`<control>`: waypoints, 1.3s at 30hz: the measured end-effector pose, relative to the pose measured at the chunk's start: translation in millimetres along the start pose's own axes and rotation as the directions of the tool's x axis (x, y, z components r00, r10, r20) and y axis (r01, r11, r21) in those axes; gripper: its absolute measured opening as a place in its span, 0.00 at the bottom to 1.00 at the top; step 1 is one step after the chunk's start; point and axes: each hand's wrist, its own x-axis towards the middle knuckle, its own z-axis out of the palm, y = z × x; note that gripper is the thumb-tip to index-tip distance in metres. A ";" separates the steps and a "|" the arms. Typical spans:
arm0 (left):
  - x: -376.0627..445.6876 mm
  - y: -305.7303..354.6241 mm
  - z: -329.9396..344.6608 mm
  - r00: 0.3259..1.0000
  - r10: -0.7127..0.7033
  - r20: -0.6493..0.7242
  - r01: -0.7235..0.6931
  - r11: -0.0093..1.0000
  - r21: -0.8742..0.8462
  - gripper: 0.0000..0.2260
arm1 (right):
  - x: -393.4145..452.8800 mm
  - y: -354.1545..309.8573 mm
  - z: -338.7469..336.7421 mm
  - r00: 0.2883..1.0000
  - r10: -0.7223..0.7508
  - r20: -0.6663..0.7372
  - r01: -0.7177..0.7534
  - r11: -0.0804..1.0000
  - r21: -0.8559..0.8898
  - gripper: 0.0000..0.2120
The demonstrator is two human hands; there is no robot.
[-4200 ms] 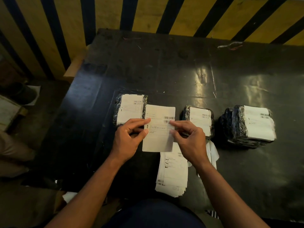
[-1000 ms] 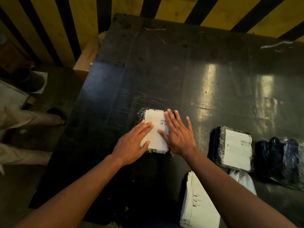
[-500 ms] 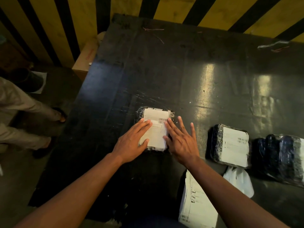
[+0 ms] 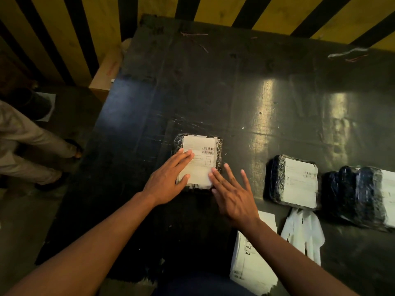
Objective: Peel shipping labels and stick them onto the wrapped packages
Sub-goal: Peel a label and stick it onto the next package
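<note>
Label [image 4: 199, 161] on package [image 4: 219, 146]: left hand [image 4: 168, 180] flat on it, right hand [image 4: 233, 195] splayed beside.

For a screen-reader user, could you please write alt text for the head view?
Left hand presses a label flat on a wrapped package while the open right hand touches its corner; two more labelled packages lie right on the table.

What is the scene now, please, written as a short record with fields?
surface: dark table
left hand: flat, pressing the label on the wrapped package
right hand: open, fingertips at the label's near right corner
other packages: two to the right, both labelled
label stack: near table edge, under the right forearm
</note>
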 end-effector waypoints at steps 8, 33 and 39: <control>-1.1 0.5 0.7 1.000 0.009 -0.002 -0.009 1.000 -0.005 0.30 | -15.6 -31.3 10.3 0.994 -0.080 0.078 0.077 0.996 0.041 0.32; -78.2 10.9 28.9 0.999 -0.023 -0.045 0.036 0.944 0.328 0.34 | 12.1 -14.9 -4.8 0.983 -0.075 0.168 0.066 0.996 0.060 0.36; -30.6 38.6 27.1 0.997 0.071 0.024 -0.075 0.947 0.313 0.33 | 11.6 -13.3 -6.3 0.984 -0.084 0.156 0.077 0.996 0.051 0.36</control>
